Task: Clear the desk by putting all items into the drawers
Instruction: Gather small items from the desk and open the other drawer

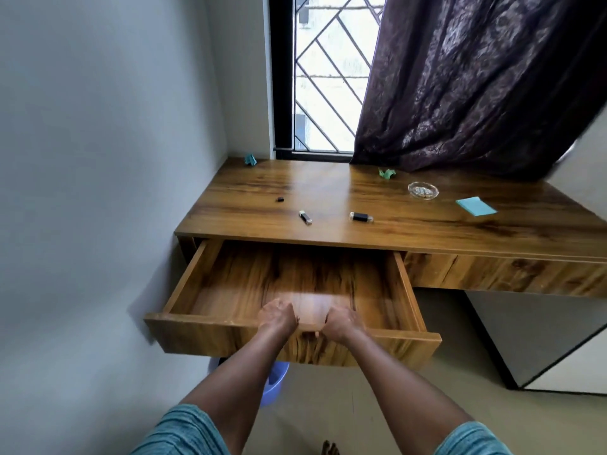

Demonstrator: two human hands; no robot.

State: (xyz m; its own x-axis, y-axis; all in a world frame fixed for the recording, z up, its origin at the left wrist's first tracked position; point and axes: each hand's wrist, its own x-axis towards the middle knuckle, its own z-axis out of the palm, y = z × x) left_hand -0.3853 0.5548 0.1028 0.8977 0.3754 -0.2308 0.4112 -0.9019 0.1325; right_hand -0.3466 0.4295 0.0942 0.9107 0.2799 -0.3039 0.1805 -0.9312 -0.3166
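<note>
Two grips are recorded on the front panel of the open drawer (pixel 197 336). The left grip (pixel 277 318) and the right grip (pixel 343 323) are set side by side near the middle of that panel, a narrow gap between them. Each is clamped on the panel, with fingers curled over its top edge. The drawer stands well out from under the bench (pixel 328 188), and its wooden floor lies directly beyond both grips.

All loose items lie on the bench top, beyond the grips and well apart from them:
- A small black cap (pixel 280 199) lies straight beyond the left grip.
- A slim USB stick (pixel 305 217) lies nearer, between the lines of the two grips.
- A dark flash drive (pixel 361 217) lies beyond the right grip, slightly to its right.
- A crumpled green paper (pixel 250 159) sits at the far corner, beyond and left of the left grip.
- A second green paper scrap (pixel 387 173) lies far beyond the right grip, near the hem of the curtain (pixel 476 83).
- A glass ashtray (pixel 423 191) is further to the right.
- A blue notepad (pixel 476 206) is farthest right.

A closed drawer front (pixel 492 274) is noted to the right of the right grip. A blue basin (pixel 274 382) is noted on the floor below the grips.
</note>
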